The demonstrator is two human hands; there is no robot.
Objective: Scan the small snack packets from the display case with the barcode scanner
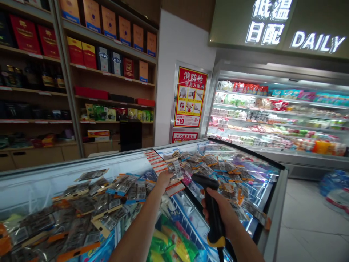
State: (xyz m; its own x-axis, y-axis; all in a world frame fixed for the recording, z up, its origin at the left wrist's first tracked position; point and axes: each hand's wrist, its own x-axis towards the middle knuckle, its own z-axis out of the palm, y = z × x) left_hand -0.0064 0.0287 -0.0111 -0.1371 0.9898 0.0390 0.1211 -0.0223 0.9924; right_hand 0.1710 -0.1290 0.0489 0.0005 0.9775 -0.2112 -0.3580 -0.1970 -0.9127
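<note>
In the head view my right hand [222,207] is wrapped round the grip of a black and yellow barcode scanner [212,214], its head pointing left and away from me. My left hand [165,179] reaches over the freezer and pinches the near edge of a small snack packet [175,168]. The packet lies by a strip of red and white price labels [156,162]. Part of my left fingers is hidden behind it. Similar packets with dark contents [122,185] are heaped on the glass to the left, and another heap [218,163] lies to the right.
The chest freezer [275,203] has a metal rim and glass top, with green and yellow bags [174,240] inside. Shelves of boxed goods [109,60] stand behind at left. A lit chiller [272,127] fills the back right; blue bottles [334,182] sit on the floor.
</note>
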